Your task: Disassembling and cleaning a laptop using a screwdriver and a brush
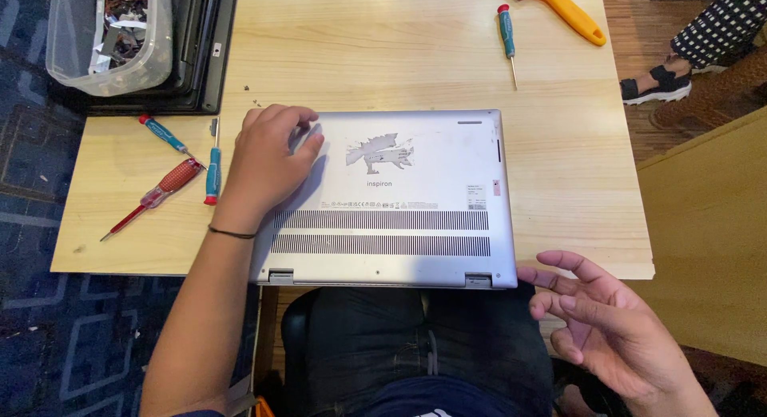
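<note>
Plainly, much here is cut off: the yellow-handled tool [563, 8] at the table's far edge loses its head past the top of the view, and the clear plastic tub [108, 35] at the far left is cropped on its upper side. That tub holds a jumble of small scraps and parts, too tangled to tell apart. It sits on a black flat device [200, 57], of which only the edge and a corner show. At the far right, another person's sandalled foot [655, 85] and spotted trouser leg show only in part.

The silver laptop [383, 197] lies upside down on the wooden table [559, 169], its near hinge edge reaching over the table's front, above the person's lap. The left hand [268, 165] rests flat on its far left corner, fingers loosely spread, gripping nothing. The right hand [595, 317] hangs open, palm up and fingers wide, off the table; its fingertips are just beside the laptop's near right corner, and whether they touch is hard to tell.

Left of the laptop lie a red-handled screwdriver [156, 195] and two teal-handled ones [212, 173] [164, 133]; another teal screwdriver [506, 35] lies beyond it.
</note>
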